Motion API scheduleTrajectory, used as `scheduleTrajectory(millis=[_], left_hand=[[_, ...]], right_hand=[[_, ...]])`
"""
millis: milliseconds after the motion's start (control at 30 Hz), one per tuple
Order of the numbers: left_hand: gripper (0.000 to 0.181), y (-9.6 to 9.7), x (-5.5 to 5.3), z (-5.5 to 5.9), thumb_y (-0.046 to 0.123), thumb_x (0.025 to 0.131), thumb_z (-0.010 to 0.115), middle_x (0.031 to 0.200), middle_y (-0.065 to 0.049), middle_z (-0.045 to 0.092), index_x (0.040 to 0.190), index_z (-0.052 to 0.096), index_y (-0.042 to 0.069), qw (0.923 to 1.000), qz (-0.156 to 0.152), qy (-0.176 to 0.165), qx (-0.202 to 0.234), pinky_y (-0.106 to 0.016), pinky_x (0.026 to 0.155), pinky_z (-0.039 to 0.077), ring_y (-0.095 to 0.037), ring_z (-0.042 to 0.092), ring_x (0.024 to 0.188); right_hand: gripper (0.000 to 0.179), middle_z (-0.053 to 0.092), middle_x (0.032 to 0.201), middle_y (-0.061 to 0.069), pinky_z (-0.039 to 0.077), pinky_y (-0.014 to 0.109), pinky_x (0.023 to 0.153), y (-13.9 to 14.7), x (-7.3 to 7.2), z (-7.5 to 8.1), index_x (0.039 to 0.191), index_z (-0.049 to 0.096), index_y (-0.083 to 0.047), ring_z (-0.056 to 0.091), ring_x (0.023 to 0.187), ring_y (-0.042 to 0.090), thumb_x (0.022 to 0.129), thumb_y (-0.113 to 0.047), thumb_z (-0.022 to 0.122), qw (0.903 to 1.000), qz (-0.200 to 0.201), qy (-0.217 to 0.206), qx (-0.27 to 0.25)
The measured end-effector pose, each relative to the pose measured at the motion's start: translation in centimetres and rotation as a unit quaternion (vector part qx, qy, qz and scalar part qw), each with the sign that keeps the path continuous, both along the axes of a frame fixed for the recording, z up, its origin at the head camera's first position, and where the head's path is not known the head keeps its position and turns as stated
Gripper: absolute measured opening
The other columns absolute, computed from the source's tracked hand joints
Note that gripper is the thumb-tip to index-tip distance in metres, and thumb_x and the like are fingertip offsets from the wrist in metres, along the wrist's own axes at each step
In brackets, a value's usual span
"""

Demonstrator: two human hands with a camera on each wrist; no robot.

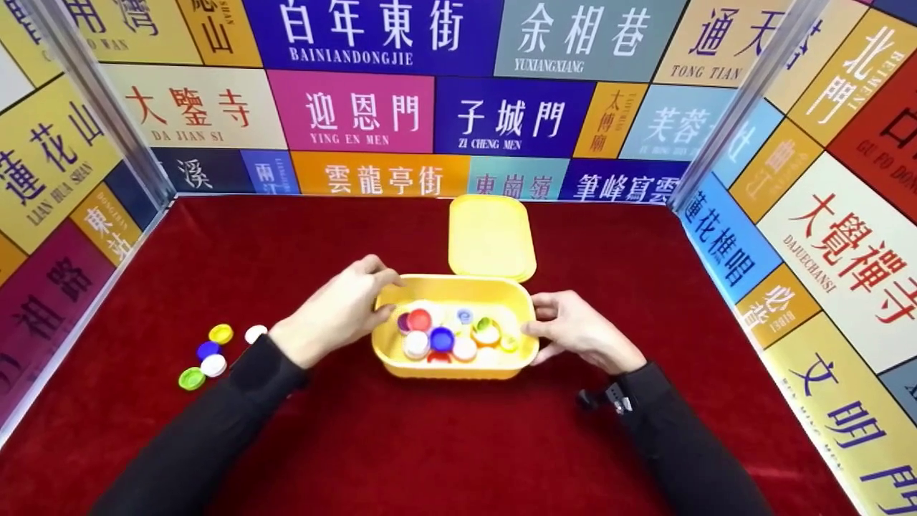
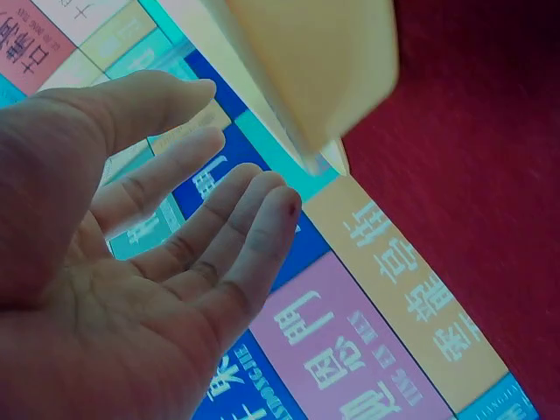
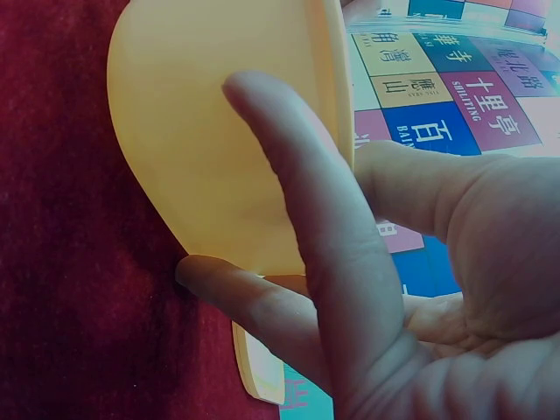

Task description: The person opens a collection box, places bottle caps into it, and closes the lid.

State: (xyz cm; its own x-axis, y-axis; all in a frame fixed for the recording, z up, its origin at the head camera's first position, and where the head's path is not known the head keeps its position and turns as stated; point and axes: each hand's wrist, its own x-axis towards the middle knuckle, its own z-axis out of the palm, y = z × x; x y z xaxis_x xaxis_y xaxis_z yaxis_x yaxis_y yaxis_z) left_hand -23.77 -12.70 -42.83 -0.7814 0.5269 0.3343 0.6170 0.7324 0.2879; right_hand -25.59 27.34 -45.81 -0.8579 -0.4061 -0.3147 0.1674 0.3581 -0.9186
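Note:
A yellow plastic box (image 1: 450,372) sits on the dark red cloth. Inside are bottle caps in several colours, among them a blue cap (image 1: 442,338) and a red cap (image 1: 420,319). At the box's left end is my left hand (image 1: 345,304), its fingertips over the rim. The left wrist view shows that hand (image 2: 201,236) with loosely bent fingers and nothing between them, beside the box's corner (image 2: 324,70). My right hand (image 1: 577,330) holds the right end. In the right wrist view its fingers (image 3: 302,166) lie against the yellow wall and under its edge.
Behind the box lies its yellow lid (image 1: 491,236). Left of my left forearm are loose caps: a yellow cap (image 1: 221,334), a green cap (image 1: 191,378), a blue cap (image 1: 208,350) and white ones. Printed panels (image 1: 362,111) wall the table at the back and sides.

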Motion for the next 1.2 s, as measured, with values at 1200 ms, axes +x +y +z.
scheduleTrajectory(millis=[1200], left_hand=[[0.038,-19.2,2.0,-3.2,0.002,0.099,0.076,0.129,-0.040,0.072,0.135,0.076,-0.012,0.9605,0.184,-0.202,-0.052,-0.069,0.103,0.058,-0.051,0.063,0.112]], right_hand=[[0.051,0.073,0.148,0.034,0.075,0.046,0.076,0.0,0.2,0.2,0.158,0.063,0.008,0.087,0.103,0.037,0.108,0.002,0.073,1.0000,-0.001,-0.001,-0.008]])
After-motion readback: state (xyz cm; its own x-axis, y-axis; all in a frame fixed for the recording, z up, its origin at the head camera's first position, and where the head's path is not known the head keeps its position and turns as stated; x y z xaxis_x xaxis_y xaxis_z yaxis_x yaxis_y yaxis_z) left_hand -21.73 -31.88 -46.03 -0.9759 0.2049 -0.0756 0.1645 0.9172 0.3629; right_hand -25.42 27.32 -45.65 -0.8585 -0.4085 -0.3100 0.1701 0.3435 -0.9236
